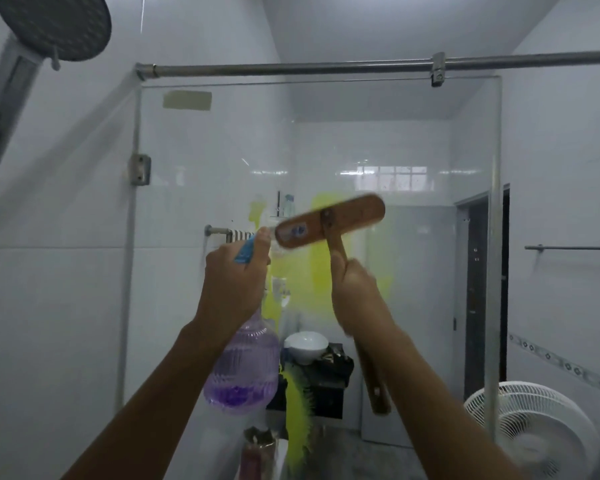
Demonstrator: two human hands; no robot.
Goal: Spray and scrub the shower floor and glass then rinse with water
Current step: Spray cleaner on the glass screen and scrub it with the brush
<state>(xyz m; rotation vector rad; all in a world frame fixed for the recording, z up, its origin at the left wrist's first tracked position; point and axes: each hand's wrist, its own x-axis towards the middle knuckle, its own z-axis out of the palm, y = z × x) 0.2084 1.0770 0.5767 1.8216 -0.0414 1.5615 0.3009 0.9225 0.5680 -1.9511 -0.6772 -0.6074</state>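
The clear shower glass panel [413, 140] stands right in front of me, under a steel rail. My left hand [234, 282] grips the blue trigger head of a purple spray bottle [243, 372], held up close to the glass. My right hand [355, 292] is closed around the wooden handle of a scrub brush [329, 221]. The brush's wooden head is raised against the glass at chest height, tilted and motion-blurred. Yellow-green bristles reflect in the pane. The shower floor is out of view.
A round shower head [54, 26] hangs at the upper left. A metal hinge [140, 169] fixes the glass to the left wall. Through the pane I see a white basin [307, 344], a dark doorway [482, 289] and a white fan [530, 431] at the lower right.
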